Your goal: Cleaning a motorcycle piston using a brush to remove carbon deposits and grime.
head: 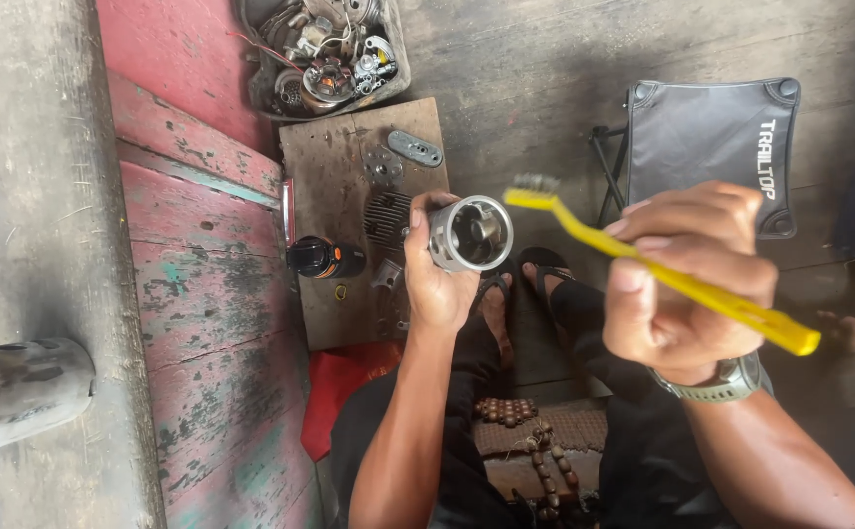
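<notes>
Brushing a piston clean over the lap

The left hand (437, 279) grips the metal piston (469, 233), open end up; the right hand (687, 279) is closed round a yellow wire brush (643, 260). Better to angle the bristles into the bore and hold the piston steady.

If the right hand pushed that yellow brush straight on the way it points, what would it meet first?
Probably the piston in the left hand. The right hand aims the brush up-left, bristles just beside the piston's rim, though depth between them is unclear.

left hand (437, 279) grips a metal piston (470, 233) — right hand (687, 279) holds a yellow brush (643, 263) beside it.
</notes>
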